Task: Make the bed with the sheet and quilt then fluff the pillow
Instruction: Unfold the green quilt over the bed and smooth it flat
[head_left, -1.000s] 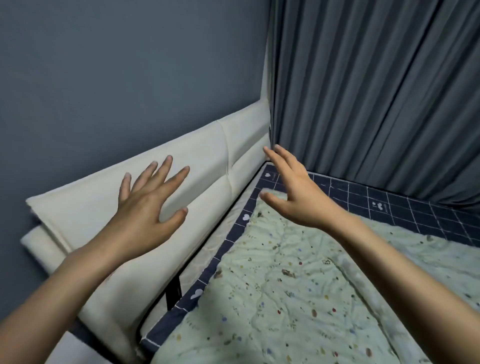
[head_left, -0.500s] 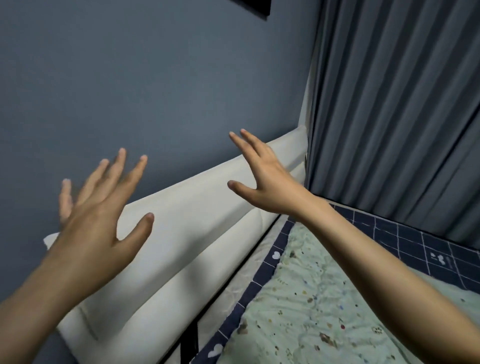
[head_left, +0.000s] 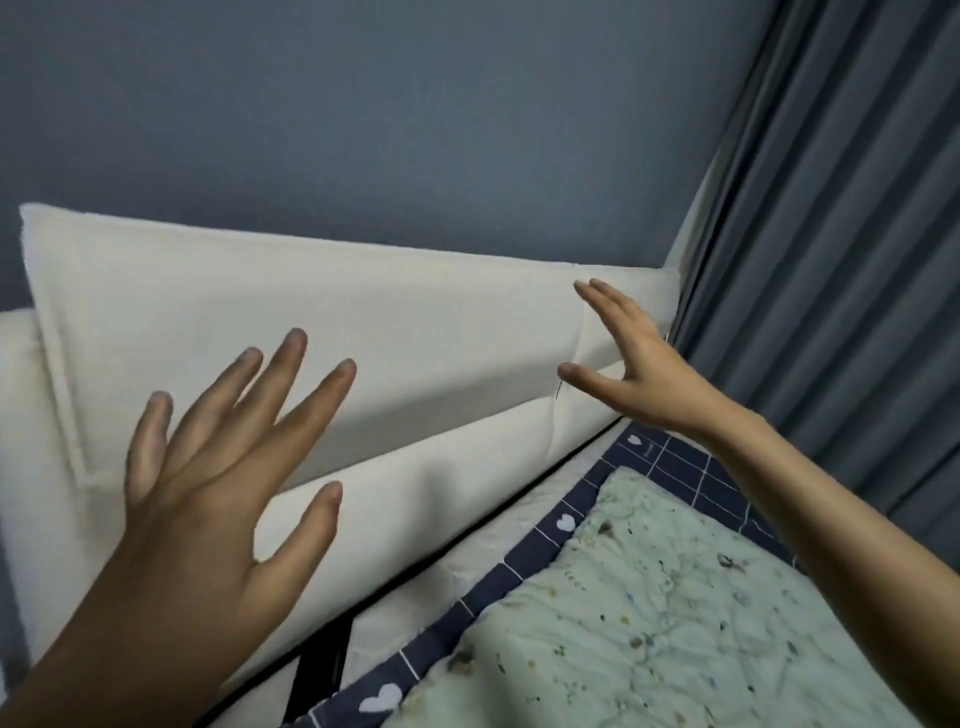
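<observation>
A pale green quilt (head_left: 649, 613) with small coloured specks lies spread over the bed at the lower right. Under it a navy checked sheet (head_left: 524, 561) with white hearts shows as a border along the head and far side. My left hand (head_left: 218, 467) is raised with fingers spread, in front of the cream padded headboard (head_left: 363, 322), holding nothing. My right hand (head_left: 628, 364) reaches toward the headboard's far end, fingers straight and thumb out, also empty. No pillow is in view.
A blue-grey wall (head_left: 415, 114) rises behind the headboard. Grey pleated curtains (head_left: 841, 260) hang along the bed's far side at the right. A black strap (head_left: 317, 675) shows in the gap between headboard and mattress.
The view has swung back down and left, so the whole headboard panel shows. Both hands stay raised and spread; the right hand now sits near the headboard's far corner.
</observation>
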